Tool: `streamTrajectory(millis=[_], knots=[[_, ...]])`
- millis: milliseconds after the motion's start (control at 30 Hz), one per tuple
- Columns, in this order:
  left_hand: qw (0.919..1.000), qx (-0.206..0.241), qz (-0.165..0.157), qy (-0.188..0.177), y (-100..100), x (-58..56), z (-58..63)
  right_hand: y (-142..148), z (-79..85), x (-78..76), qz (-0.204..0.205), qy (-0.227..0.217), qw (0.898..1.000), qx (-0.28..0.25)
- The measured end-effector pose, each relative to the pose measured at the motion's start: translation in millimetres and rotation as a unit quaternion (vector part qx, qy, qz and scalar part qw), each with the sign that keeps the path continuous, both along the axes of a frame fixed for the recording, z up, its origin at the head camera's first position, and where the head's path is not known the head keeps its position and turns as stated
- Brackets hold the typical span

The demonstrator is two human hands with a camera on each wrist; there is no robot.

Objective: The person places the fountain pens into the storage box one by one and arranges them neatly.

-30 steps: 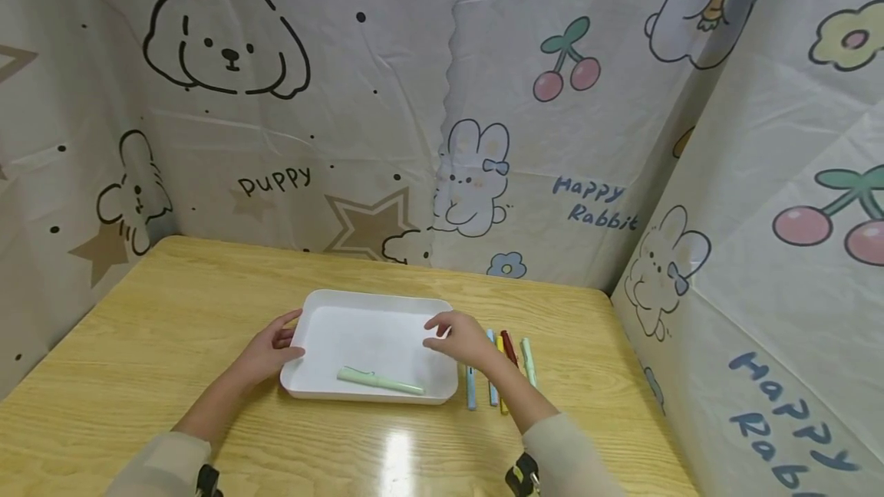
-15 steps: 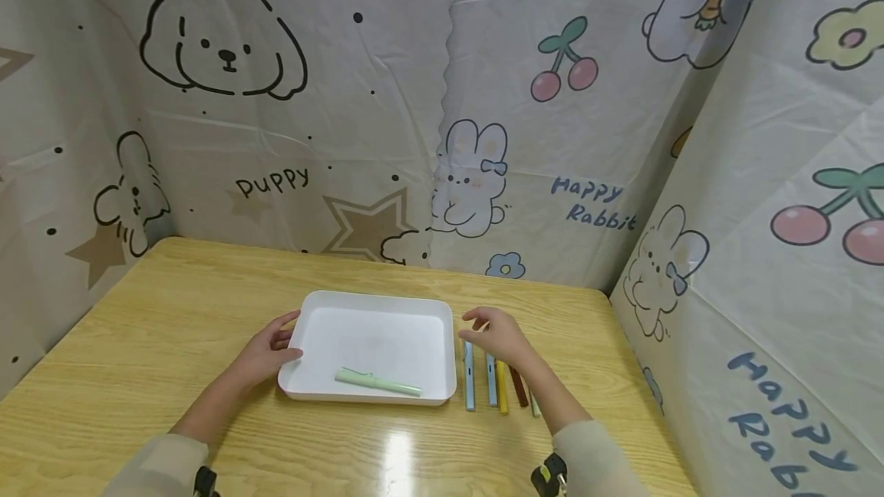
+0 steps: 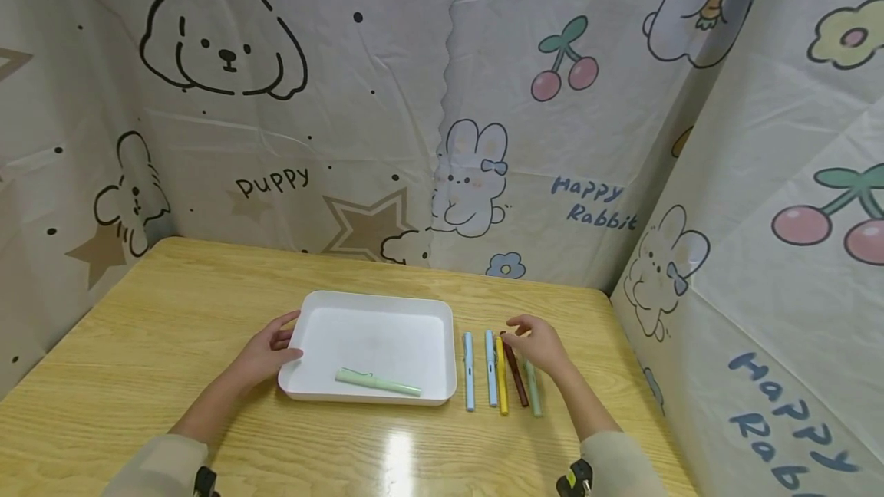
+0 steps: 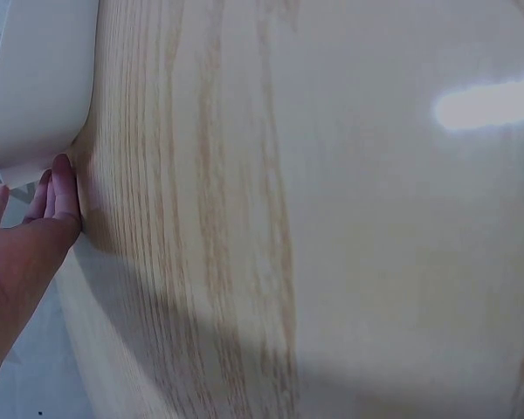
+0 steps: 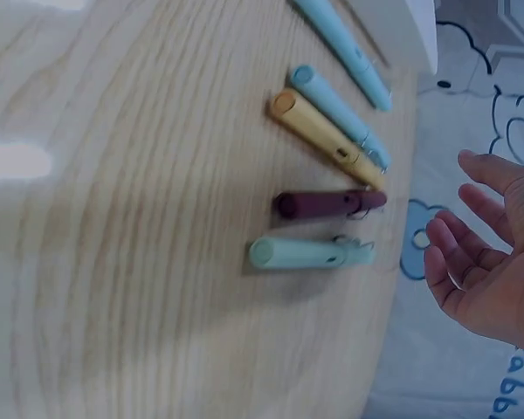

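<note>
A white rectangular tray (image 3: 373,336) lies on the wooden table. My left hand (image 3: 264,353) holds its left end, thumb at the rim and fingers against the outer wall; the left wrist view shows the fingertips at the tray's corner. Inside the tray, near its front wall, is a light green pen (image 3: 378,383). My right hand (image 3: 540,343) hovers over the far ends of the pens to the right, fingers loosely bent and holding nothing. Below it lie a dark red pen (image 5: 327,205) and another light green pen (image 5: 301,253), partly covered by the hand in the head view.
Between tray and right hand lie two light blue pens (image 3: 470,373) and a yellow pen (image 3: 502,383), roughly side by side. A printed cloth (image 3: 387,98) hangs behind the table and along both sides. Light reflects off the tabletop (image 3: 345,451) in front.
My right hand has moved right, from above the tray's right edge to over the dark red and green pens. My left hand stays at the tray, and the pen inside lies still.
</note>
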State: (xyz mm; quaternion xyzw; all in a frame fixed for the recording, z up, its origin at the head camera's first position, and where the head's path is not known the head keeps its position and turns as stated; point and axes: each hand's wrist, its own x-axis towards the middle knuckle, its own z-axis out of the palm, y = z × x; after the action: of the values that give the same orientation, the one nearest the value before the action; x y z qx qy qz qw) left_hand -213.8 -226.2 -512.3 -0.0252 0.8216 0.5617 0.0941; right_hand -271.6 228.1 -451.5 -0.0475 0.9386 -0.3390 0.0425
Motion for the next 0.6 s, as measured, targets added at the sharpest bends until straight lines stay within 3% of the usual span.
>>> streamTrajectory(millis=[200, 600], knots=[[1.0, -0.002, 0.0, 0.001, 0, -0.2, -0.3, 21, -10.1, 1.3, -0.02, 0.007, 1.0, 0.012], [0.9999, -0.008, 0.005, 0.002, 1, 0.3, -1.5, 39, -29.9, 5.2, -0.065, -0.025, 0.997, 0.016]])
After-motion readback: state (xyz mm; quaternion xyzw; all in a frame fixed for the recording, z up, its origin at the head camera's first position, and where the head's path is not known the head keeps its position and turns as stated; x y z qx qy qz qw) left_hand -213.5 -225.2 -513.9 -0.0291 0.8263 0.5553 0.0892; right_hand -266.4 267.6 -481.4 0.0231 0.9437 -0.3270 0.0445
